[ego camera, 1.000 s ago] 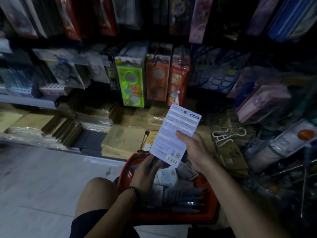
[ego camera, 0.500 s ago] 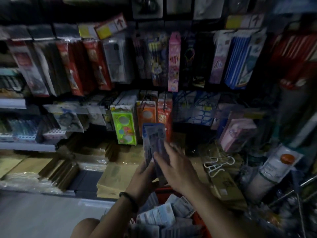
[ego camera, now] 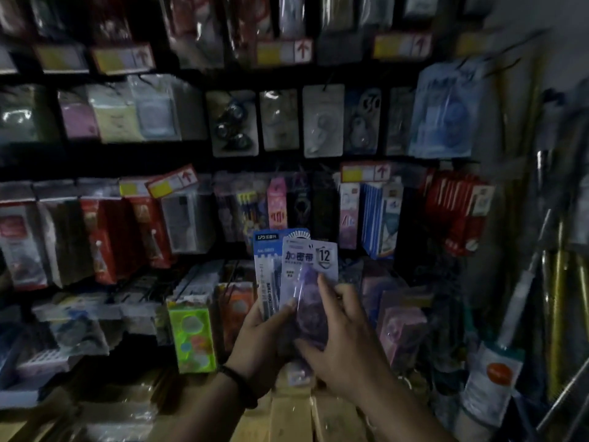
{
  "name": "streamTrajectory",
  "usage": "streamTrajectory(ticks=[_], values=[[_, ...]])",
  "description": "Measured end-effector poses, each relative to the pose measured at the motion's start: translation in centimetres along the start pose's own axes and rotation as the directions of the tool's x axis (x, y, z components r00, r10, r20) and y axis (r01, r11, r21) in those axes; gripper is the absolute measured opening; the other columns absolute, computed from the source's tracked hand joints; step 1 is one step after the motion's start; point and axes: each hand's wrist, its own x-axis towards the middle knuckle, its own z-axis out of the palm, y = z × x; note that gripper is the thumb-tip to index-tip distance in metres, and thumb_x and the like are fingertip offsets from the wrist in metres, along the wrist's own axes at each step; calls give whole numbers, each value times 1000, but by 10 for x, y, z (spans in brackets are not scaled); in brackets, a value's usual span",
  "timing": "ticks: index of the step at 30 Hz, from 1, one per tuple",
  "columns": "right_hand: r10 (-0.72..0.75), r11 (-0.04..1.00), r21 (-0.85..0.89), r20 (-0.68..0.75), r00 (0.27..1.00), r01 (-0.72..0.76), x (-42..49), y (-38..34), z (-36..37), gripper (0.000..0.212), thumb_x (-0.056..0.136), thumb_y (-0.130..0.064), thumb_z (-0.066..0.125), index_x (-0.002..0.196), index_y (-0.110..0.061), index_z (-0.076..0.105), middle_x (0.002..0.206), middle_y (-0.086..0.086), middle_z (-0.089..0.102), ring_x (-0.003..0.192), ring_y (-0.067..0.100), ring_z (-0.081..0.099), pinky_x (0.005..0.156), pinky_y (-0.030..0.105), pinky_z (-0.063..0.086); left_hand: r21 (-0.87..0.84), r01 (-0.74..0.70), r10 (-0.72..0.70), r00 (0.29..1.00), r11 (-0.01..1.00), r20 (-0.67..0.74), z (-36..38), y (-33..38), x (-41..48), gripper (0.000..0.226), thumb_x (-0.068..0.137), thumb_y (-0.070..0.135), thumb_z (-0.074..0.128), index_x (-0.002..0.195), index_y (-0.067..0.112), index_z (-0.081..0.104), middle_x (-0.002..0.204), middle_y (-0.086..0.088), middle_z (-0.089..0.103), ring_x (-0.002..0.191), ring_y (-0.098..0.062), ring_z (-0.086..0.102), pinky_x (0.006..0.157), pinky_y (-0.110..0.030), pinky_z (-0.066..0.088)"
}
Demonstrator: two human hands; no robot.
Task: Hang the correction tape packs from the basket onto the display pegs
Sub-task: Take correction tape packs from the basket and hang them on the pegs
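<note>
While left hand [ego camera: 259, 336] grips the packs [ego camera: 314, 260], perhaps two, right hand [ego camera: 345, 349] pinches them

The front pack [ego camera: 314, 260] overlaps the rear pack [ego camera: 267, 260], both between the left hand [ego camera: 258, 339] and right hand [ego camera: 345, 349], before a display rack [ego camera: 134, 157]; stacked paper [ego camera: 287, 413], apparently, lies below.

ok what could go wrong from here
Two packs overlap: the purple pack lies over the blue pack, shared between the left hand and right hand, so one might slip while separating them. The light is dim and the hanging packs are crowded, so the wrong peg is an easy mistake.
</note>
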Motion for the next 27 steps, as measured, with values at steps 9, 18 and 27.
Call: streamTrajectory(ticks=[9, 18, 27], values=[[8, 996, -86, -297, 955, -35, 60, 28, -113, 104, 77, -67, 54, 167, -32, 18, 129, -24, 27, 115, 2, 48, 92, 17, 47, 131, -156, 136, 979, 979, 150, 109, 64, 64, 29, 104, 22, 60, 131, 12, 64, 120, -20, 76, 112, -43, 73, 98, -61, 58], [39, 962, -219, -482, 876, -163, 139, 82, -222, 89, 92, -43, 72, 164, -43, 21, 139, -13, 34, 118, 12, 50, 91, 35, 55, 343, -392, 338, 918, 854, 209, 158, 123, 122, 21, 98, 11, 71, 117, 19, 76, 110, -6, 81, 105, -29, 78, 94, -53, 62], [-4, 946, -274, -546, 837, -174, 191, 114, -265, 89, 98, -30, 68, 163, -52, 12, 143, -12, 30, 110, 13, 56, 84, 39, 59, 430, -440, 406, 897, 788, 174, 176, 160, 161, 20, 92, 12, 79, 111, 20, 75, 100, -3, 83, 93, -25, 80, 81, -55, 65]])
